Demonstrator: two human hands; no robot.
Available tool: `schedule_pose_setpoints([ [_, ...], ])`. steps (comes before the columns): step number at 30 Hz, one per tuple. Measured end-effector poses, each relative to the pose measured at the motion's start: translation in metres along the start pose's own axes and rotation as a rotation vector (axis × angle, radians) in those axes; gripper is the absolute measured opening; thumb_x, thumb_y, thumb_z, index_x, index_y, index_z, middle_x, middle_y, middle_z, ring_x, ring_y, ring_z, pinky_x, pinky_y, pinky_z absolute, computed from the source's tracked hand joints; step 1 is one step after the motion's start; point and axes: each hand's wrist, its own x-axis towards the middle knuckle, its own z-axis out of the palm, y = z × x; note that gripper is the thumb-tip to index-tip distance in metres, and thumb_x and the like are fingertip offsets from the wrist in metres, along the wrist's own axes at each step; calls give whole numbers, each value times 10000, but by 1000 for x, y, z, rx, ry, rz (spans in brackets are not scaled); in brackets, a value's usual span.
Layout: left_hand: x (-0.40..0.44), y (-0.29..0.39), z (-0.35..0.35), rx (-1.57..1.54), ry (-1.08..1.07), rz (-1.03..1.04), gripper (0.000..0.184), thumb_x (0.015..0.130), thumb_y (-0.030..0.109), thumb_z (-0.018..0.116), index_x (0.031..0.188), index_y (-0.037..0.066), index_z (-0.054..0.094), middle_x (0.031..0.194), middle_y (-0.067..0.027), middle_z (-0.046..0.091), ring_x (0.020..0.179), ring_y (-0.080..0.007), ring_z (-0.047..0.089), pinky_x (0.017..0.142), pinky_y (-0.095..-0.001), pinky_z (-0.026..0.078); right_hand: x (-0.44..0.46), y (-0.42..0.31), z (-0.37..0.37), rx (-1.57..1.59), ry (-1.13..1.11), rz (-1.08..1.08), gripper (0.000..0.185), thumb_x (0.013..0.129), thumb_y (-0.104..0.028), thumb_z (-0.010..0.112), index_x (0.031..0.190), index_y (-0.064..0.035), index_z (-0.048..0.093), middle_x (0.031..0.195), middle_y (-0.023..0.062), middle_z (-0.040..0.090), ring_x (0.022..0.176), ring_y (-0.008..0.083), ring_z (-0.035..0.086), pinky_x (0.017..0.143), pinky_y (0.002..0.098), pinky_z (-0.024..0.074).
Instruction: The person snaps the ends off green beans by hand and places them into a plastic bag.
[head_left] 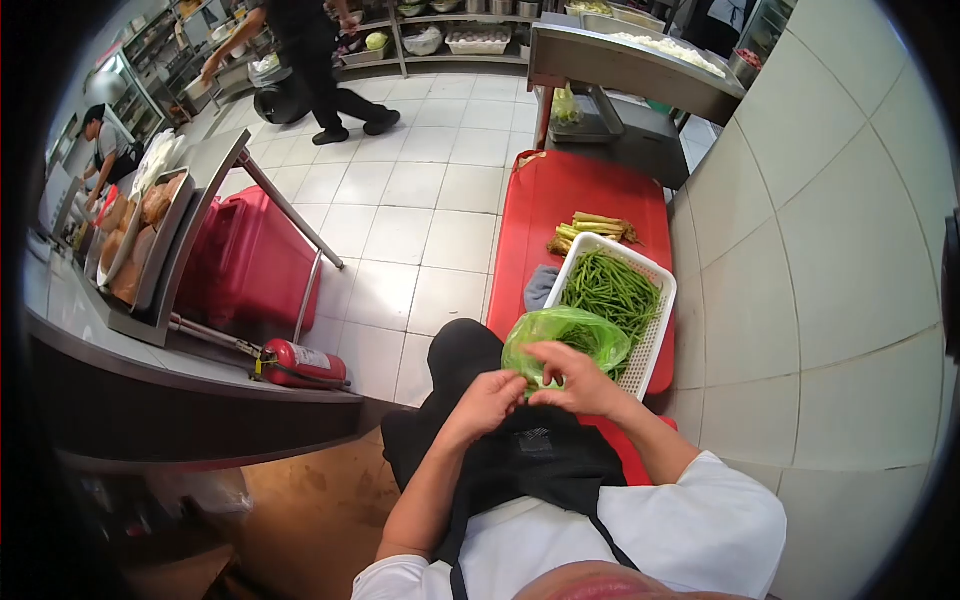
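Observation:
In the head view my left hand (489,402) is closed in a pinch at the near left edge of a light green plastic bag (540,326). Whatever lies between its fingertips is too small to make out. My right hand (580,381) is just beside it, over the bag's near side, with thumb and forefinger curved and apart. Green beans (606,290) fill a white perforated basket (664,300), and more green beans show inside the open bag. The bag rests against the basket's near end.
A red surface (520,215) carries the basket, a bundle of green stalks (592,228) and a grey cloth (540,288). A tiled wall (780,300) runs along the right. At left are a fire extinguisher (300,364) and a red bin (245,255). Two people work farther off.

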Motion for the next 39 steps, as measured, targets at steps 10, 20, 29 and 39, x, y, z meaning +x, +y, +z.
schedule_pose_setpoints([
  [10,-16,1,-8,-136,-133,-20,179,1005,228,558,1111,85,581,789,51,567,624,-27,472,528,-170,384,-1,1,20,-162,-38,-283,372,802,-59,732,1169,-86,677,1078,105,685,914,296,660,803,364,537],
  [20,-6,-7,-10,-296,-189,67,785,953,141,629,1559,118,129,886,-89,634,687,-123,596,598,-246,500,-4,2,17,251,-10,146,125,870,14,657,985,11,706,864,72,693,817,138,656,721,284,523],
  [29,58,-84,15,-490,-206,81,649,956,179,633,1485,29,289,1045,-117,641,847,-163,632,735,-264,527,-9,72,-54,199,655,266,131,894,-33,645,1006,11,698,803,36,681,711,89,611,650,246,502],
  [39,54,-82,3,-761,-181,62,546,960,157,629,1418,19,366,1030,-118,646,841,-180,630,727,-277,512,19,164,-108,-365,544,299,268,869,-82,625,1132,-57,675,987,158,710,899,270,686,823,357,527],
])
